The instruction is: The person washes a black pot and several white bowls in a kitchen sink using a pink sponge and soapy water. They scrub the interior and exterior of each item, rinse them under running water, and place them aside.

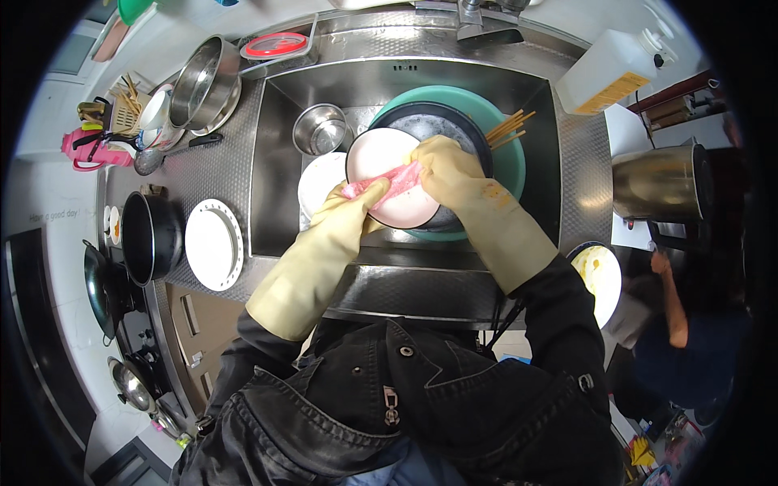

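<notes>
Both my hands wear pale yellow rubber gloves. My left hand (364, 206) grips the lower left of a white plate with a dark rim (380, 152), its thumb pressing one end of a pink cloth (398, 179). The cloth's other end is bunched in my right hand (437, 167), over the plate's right part. Beneath the plate lies a dark round pan or bowl (434, 124) in a green plastic basin (510, 176), with several wooden chopsticks (509, 129) leaning at the right. Left of them in the sink are a small steel bowl (322, 130) and a white plate (316, 182).
On the left counter are a white plate with a perforated rim (214, 245), a black pot (152, 239) and steel bowls (205, 82). The faucet (480, 24) is behind the sink. Right stand a white jug (611, 70) and a soiled plate (598, 282); another person (687, 352) is beyond.
</notes>
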The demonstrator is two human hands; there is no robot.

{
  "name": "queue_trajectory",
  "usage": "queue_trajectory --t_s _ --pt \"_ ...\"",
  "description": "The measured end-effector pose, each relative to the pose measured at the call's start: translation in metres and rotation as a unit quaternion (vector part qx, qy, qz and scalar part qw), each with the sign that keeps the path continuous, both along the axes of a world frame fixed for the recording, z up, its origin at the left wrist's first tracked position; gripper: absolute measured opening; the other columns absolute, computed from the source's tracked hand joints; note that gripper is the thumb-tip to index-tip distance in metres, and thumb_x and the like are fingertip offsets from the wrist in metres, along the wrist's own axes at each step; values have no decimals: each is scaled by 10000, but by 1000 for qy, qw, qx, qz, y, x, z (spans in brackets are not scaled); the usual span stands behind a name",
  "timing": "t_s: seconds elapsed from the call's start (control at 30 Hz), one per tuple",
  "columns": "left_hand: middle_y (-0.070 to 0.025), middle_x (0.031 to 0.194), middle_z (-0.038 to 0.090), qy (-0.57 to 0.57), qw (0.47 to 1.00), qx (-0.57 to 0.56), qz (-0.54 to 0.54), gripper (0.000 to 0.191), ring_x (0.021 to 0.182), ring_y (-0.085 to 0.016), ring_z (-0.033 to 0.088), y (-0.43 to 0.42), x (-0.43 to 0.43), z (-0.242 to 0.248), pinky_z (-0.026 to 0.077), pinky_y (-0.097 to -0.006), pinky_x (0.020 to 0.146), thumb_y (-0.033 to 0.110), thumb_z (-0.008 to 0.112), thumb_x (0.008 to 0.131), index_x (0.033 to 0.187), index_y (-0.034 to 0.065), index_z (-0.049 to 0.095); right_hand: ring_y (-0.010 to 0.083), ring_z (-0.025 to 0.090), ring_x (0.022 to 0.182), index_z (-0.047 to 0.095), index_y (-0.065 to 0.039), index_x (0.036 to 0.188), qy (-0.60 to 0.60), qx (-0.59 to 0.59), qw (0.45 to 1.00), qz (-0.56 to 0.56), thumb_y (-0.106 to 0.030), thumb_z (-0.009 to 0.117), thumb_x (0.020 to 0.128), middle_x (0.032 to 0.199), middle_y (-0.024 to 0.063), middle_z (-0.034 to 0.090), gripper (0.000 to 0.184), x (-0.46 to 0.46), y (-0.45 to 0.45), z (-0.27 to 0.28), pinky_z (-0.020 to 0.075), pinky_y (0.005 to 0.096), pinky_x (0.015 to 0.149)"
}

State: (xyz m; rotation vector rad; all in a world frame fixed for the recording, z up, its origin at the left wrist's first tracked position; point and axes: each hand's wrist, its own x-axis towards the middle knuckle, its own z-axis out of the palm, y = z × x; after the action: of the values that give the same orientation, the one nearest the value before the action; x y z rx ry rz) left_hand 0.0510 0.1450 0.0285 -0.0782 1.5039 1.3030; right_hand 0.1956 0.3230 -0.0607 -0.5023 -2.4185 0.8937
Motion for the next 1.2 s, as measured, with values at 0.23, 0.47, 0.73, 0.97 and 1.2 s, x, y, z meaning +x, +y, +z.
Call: queue_trajectory --t_s 0.23,0.47,0.73,0.97,1.2 --pt "-91 1274 733 65 996 2 -54 675 1055 -190 742 -1 11 26 623 -336 873 155 863 946 1522 122 513 341 734 1133 807 -109 1114 -183 -212 945 -171 -87 608 960 1195 128 780 253 -38 -8 19 561 392 1030" --pt "-139 1292 722 107 986 -49 -121 709 1039 -230 757 4 9 36 623 -341 861 35 778 962 1581 102 438 338 724 1201 793 -95 1202 -142 -163 946 -243 -120 648 978 1289 142 762 268 -33 2 12 565 389 1057" --pt "-147 1243 746 128 987 -96 3 500 1053 -283 775 -24 -14 8 693 -437 896 -12 774 910 1399 32 678 398 655 1310 627 -164 1479 -370 -60 908 -189 -99 646 984 1384 180 687 500 -31 0 23 558 448 1081" --pt "-226 1285 714 -39 995 -51 72 514 1124 -371 753 -19 -24 21 698 -502 879 -87 705 908 1414 -64 619 381 678 1268 761 -92 1206 -399 -172 888 -149 -71 601 1000 1329 181 722 262 -27 33 13 565 443 1034" --pt "-225 1277 719 -91 994 3 66 532 1128 -369 752 -6 -16 25 688 -480 887 -79 700 915 1437 -59 597 360 706 1101 799 -118 1108 71 1 991 -117 -9 668 865 1170 133 755 297 -30 1 67 589 421 953"
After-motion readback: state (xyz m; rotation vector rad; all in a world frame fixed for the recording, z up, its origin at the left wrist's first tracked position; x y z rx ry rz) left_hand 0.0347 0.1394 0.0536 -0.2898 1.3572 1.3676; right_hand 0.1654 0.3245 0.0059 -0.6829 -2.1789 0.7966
